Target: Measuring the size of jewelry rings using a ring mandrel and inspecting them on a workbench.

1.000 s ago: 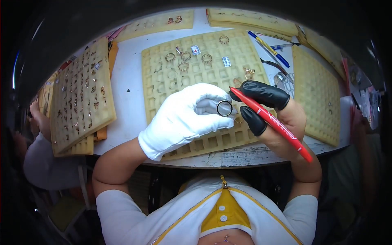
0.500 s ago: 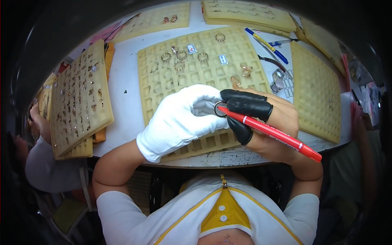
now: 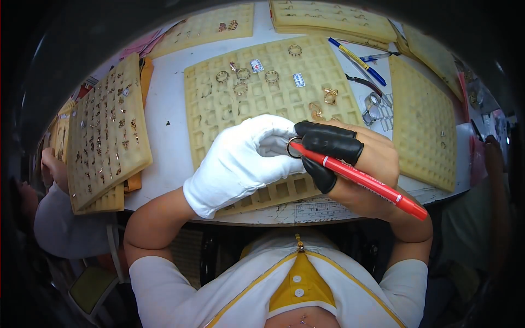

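My left hand [image 3: 243, 164], in a white glove, is closed on a dark-edged ring [image 3: 291, 148] that it pinches at its fingertips. Black rubber covers sit on several fingers of my right hand [image 3: 350, 158], which grips a red marker pen [image 3: 369, 181]. The pen's tip reaches the ring's opening; whether it touches the band I cannot tell. Below both hands lies a large pale-yellow slotted tray [image 3: 205, 104]. Several rings stand in its slots, among them a ring [image 3: 272, 76] near the middle and a gold ring [image 3: 330, 95] at the right, beside small paper tags [image 3: 298, 80].
At the left, a tilted tray [image 3: 104, 131] bears rows of jewellery; another tray [image 3: 424, 126] lies right. A blue-yellow pen [image 3: 358, 61] and metal ring gauges [image 3: 373, 106] rest between trays. More trays [image 3: 333, 19] are stacked behind. A person's arm [image 3: 54, 167] is at far left.
The red marker's rear end has swung slightly down and to the left, with my right hand shifting a little. The ring stays in my left hand, barely moved.
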A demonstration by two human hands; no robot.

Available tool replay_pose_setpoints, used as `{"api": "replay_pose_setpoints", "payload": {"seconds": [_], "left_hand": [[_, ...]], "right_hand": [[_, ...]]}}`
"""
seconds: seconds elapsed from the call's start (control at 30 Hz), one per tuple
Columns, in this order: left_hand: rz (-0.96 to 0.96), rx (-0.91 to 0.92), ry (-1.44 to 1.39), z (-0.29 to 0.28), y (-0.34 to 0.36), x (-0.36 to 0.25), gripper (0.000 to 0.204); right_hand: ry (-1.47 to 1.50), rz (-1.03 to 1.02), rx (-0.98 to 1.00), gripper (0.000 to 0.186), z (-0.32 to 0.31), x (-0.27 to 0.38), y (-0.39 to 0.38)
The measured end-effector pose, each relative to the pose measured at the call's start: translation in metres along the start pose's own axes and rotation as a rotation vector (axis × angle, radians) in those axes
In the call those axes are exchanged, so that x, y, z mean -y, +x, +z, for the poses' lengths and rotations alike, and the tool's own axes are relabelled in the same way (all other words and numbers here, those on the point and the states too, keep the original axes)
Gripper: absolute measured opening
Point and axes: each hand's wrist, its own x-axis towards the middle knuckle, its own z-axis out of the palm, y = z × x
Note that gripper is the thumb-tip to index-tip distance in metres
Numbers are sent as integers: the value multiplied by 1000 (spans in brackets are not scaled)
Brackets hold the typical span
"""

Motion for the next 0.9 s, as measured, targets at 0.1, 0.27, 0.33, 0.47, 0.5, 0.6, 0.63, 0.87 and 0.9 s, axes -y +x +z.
{"api": "replay_pose_setpoints", "payload": {"seconds": [0.1,0.27,0.33,0.47,0.5,0.6,0.63,0.87,0.9], "left_hand": [[-40,4,-53,1,0,0,32],[-87,12,-127,1,0,-2,32],[-103,16,-119,1,1,-3,32],[-98,10,-115,0,2,-3,31],[-135,29,-166,0,1,-4,31],[-128,32,-185,-1,0,-3,32],[-115,19,-125,-1,0,-3,32],[-123,35,-163,-2,2,0,32],[-124,42,-176,-2,1,-1,32]], "right_hand": [[-9,-14,12,30,-1,0,1],[-26,-9,16,31,-1,1,0],[-2,4,28,30,-3,1,1],[20,19,37,30,-3,1,1],[19,3,45,30,-3,0,1],[31,11,39,29,-3,1,0],[22,0,36,29,-3,0,0],[15,9,46,29,-2,0,1],[23,8,42,29,-2,1,1]]}}
